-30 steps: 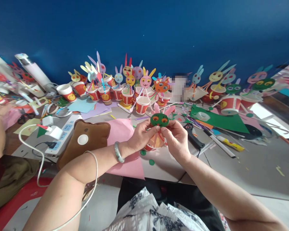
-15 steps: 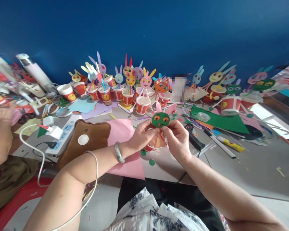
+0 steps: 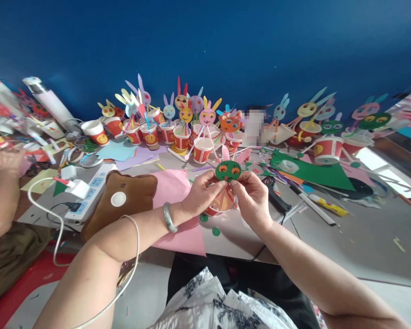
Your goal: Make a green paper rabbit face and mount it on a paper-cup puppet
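Note:
A green paper face (image 3: pixel 228 171) with orange eyes and pink ears is pinched between my two hands. My left hand (image 3: pixel 205 193) grips its lower left edge, and my right hand (image 3: pixel 253 198) closes on its lower right edge. Right below it, partly hidden by my fingers, is a paper cup (image 3: pixel 222 205) with its open side toward me. Two small green paper circles lie near the cup, one of them a plain green circle (image 3: pixel 216 231).
Several decorated cups, such as a red one (image 3: pixel 203 151), line the back by the blue wall. Pink paper (image 3: pixel 173 192), a brown cushion-like pad (image 3: pixel 132 196) and a power strip (image 3: pixel 94 189) lie left. A glue gun (image 3: pixel 277 196) and marker (image 3: pixel 313 205) lie right. Another person's hand (image 3: pixel 7 162) is far left.
My hands and the green face stay almost still. The other person's hand at the far left has shifted slightly, and scissors beside it show more clearly.

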`<act>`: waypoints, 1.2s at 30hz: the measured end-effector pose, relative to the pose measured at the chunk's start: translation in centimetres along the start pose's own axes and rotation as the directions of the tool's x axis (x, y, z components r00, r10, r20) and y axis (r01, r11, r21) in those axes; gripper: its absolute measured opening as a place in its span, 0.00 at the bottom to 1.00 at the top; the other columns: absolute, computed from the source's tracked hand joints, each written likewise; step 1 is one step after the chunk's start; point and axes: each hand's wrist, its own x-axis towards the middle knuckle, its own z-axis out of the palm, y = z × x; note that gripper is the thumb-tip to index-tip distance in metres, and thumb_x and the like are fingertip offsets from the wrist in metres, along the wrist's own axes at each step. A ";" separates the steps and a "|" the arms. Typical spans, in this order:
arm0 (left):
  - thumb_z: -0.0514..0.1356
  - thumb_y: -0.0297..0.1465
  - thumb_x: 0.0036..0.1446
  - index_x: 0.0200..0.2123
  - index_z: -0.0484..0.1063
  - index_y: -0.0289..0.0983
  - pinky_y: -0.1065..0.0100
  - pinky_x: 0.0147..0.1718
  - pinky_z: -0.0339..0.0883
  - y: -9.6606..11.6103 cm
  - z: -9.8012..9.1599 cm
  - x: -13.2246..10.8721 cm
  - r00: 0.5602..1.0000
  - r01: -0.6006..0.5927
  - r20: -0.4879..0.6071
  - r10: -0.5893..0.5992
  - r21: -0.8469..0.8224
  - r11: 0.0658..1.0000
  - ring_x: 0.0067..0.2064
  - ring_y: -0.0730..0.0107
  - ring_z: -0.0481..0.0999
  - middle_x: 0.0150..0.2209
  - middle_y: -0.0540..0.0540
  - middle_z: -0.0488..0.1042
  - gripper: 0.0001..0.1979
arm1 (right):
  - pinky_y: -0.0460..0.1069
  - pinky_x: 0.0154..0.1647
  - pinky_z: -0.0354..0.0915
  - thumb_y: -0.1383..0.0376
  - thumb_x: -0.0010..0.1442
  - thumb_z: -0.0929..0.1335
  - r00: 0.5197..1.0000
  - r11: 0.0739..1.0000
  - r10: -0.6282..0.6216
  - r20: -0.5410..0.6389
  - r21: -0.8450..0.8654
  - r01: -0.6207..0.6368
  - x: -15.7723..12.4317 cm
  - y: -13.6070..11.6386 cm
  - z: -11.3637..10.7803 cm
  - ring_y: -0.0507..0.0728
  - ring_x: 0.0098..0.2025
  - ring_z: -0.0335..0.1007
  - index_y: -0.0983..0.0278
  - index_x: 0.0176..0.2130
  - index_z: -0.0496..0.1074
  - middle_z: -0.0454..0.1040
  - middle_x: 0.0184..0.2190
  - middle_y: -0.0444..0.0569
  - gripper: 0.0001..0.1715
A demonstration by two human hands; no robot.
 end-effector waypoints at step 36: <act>0.68 0.44 0.58 0.41 0.77 0.36 0.66 0.47 0.70 -0.8 -0.3 0.1 0.997 -0.074 0.013 0.075 -0.038 0.997 0.43 0.67 0.77 0.40 0.46 0.79 0.17 | 0.49 0.36 0.66 0.58 0.60 0.72 1.000 1.000 -0.007 0.016 0.003 0.007 -0.1 0.7 -0.1 0.54 0.33 0.67 0.61 0.33 0.72 0.74 0.30 0.45 0.09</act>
